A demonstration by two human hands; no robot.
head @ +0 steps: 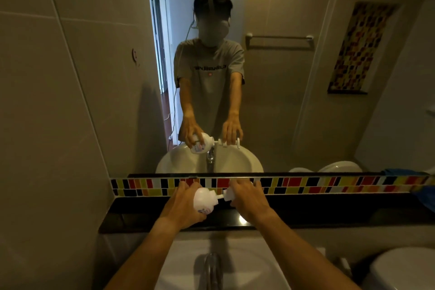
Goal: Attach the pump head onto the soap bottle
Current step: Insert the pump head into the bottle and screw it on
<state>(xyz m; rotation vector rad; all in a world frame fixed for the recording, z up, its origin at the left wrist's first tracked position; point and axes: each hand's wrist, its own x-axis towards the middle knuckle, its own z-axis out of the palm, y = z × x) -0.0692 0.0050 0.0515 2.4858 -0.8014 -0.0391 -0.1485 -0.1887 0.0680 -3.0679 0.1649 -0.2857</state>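
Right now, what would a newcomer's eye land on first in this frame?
Probably the two hands at centre, over the black ledge: the left hand grips a white bottle tipped sideways, while the right hand holds the pump head at its neck, not yet seated. Above, the large mirror repeats the scene, and a bright mosaic tile strip runs along its lower edge.

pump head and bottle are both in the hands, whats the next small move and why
Probably slide the pump head leftward so its collar meets the neck of the soap bottle, then twist. The left hand holds the bottle tipped on its side, neck toward the right hand; a thin tube seems to bridge them, so the dip tube looks partly in but the collar is not yet seated.
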